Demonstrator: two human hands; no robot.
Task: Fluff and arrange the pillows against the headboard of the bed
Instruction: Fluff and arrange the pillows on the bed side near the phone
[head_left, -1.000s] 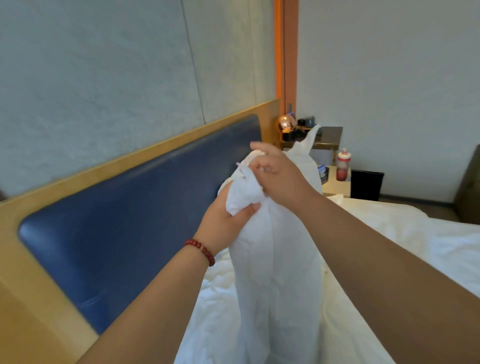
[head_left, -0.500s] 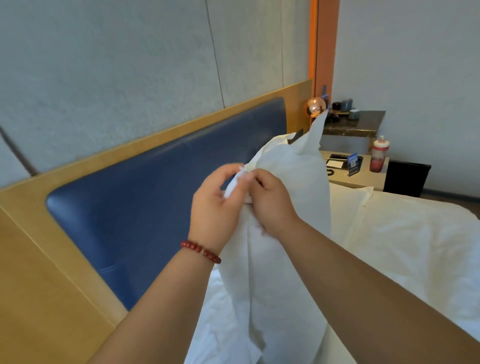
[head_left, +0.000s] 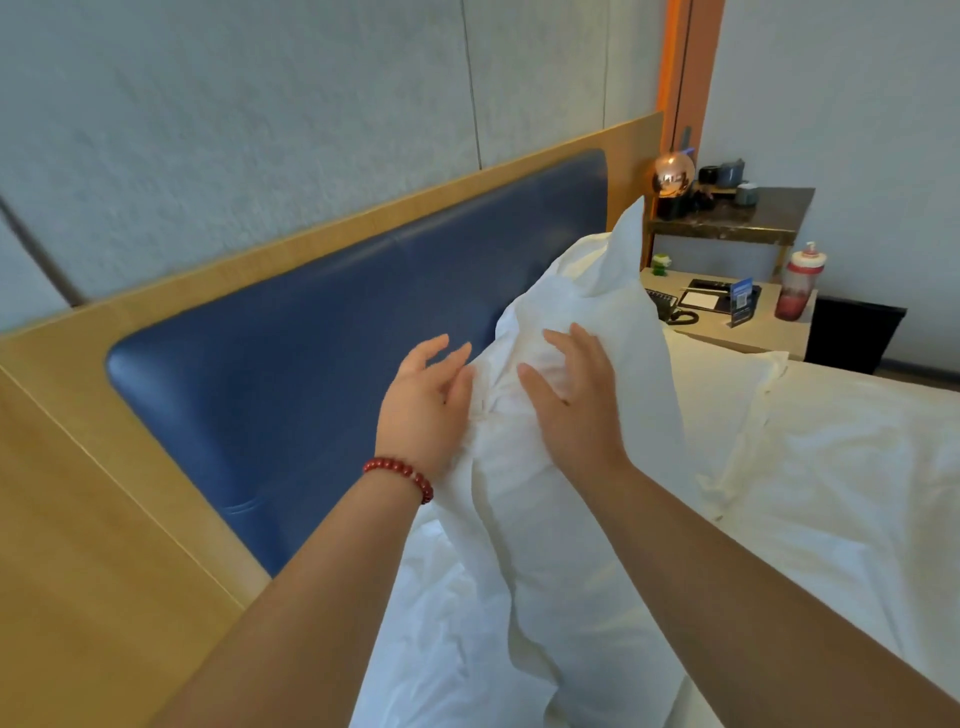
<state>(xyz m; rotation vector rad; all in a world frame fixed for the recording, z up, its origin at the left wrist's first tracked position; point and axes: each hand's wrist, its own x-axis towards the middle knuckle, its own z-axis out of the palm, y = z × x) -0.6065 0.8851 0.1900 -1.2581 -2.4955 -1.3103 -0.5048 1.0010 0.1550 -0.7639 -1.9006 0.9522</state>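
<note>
You have no writing you can read here. At your two o'clock, the small blue card stand on the bedside table shows a pale printed patch, too small and blurred to make out.

Creased white cloth pillow; glossy blue padded headboard, matt wood frame
</note>
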